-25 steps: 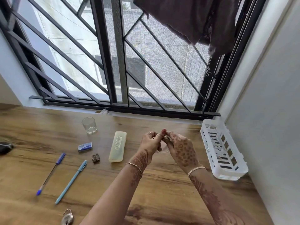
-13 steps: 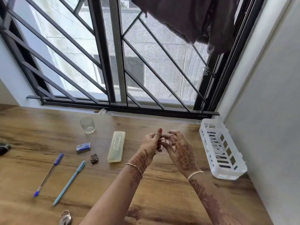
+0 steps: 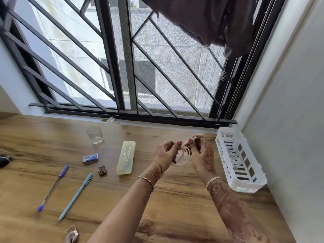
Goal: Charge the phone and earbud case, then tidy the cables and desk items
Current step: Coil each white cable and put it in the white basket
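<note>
A white cable (image 3: 183,157) is wound into a small coil above the wooden desk (image 3: 175,199), held between both hands. My left hand (image 3: 166,152) pinches the coil's left side. My right hand (image 3: 203,153) grips the right side, with the cable's plug end sticking out above its fingers. To the right, a white slotted basket (image 3: 245,187) stands against the wall and holds another white cable (image 3: 231,153).
Left of my hands lie a pale yellow case (image 3: 126,157), a small dark figurine (image 3: 102,170), a blue eraser box (image 3: 90,158), a glass (image 3: 94,134), two pens (image 3: 76,196) (image 3: 53,187) and a padlock (image 3: 71,235). A dark object (image 3: 4,160) sits at the left edge.
The hands have drawn slightly apart, so the cable coil shows between them. The plug end now sticks up from my right hand's fingers.
</note>
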`<action>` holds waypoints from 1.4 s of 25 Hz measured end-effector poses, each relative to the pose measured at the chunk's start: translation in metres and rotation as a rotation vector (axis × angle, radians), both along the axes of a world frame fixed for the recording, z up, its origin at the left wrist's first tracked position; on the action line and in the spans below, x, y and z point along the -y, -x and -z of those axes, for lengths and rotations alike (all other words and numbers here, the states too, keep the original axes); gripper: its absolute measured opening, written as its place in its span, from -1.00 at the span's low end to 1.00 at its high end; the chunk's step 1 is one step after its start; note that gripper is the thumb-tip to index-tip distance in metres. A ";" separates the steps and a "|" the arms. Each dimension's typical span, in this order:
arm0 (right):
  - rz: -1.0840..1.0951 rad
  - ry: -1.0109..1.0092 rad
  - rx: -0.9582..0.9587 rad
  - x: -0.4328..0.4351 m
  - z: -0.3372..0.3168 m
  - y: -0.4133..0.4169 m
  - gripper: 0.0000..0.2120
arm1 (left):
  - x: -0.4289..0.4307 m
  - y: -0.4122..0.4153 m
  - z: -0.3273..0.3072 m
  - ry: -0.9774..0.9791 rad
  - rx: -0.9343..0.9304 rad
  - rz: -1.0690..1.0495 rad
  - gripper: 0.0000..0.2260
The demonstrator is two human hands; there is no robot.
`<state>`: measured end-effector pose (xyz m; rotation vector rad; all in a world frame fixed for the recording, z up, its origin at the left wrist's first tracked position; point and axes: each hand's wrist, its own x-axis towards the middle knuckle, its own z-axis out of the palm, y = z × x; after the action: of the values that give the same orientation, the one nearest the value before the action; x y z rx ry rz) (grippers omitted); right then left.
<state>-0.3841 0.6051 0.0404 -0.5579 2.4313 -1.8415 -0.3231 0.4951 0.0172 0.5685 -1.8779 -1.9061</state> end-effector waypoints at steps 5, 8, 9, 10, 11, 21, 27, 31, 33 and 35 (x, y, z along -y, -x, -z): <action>-0.055 0.302 0.424 -0.007 -0.004 0.009 -0.94 | -0.011 0.000 0.000 -0.122 -0.007 0.090 -0.75; -0.039 0.290 0.446 -0.011 0.004 0.013 -0.87 | -0.018 0.005 0.004 -0.133 0.011 0.089 -0.79; 0.009 0.226 0.350 -0.012 0.009 0.015 -0.86 | -0.020 0.007 0.006 -0.130 0.022 0.087 -0.77; 0.060 0.110 0.216 -0.014 0.014 0.016 -0.88 | -0.023 0.009 0.008 -0.126 0.033 0.086 -0.76; 0.089 -0.014 0.079 -0.017 0.016 0.017 -0.92 | -0.026 0.010 0.009 -0.125 0.043 0.087 -0.75; -0.161 -0.435 -0.183 -0.086 -0.009 0.007 -0.64 | -0.067 0.052 -0.007 -0.258 -0.004 0.133 -0.74; 0.000 -0.324 0.051 -0.121 -0.013 0.031 -0.74 | -0.116 0.087 -0.020 -0.345 -0.027 0.176 -0.79; 0.093 -0.307 0.060 -0.140 -0.021 0.045 -0.83 | -0.141 0.098 -0.028 -0.221 -0.020 0.239 -0.79; 0.101 -0.409 0.015 -0.150 -0.022 0.058 -0.81 | -0.141 0.105 -0.021 -0.055 0.019 0.257 -0.80; 0.087 -0.554 -0.011 -0.157 -0.021 0.073 -0.76 | -0.140 0.110 -0.016 0.037 0.055 0.285 -0.88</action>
<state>-0.4571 0.7620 0.0615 -0.4202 2.8311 -1.0918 -0.4334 0.6353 0.0332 0.3595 -2.1203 -2.0415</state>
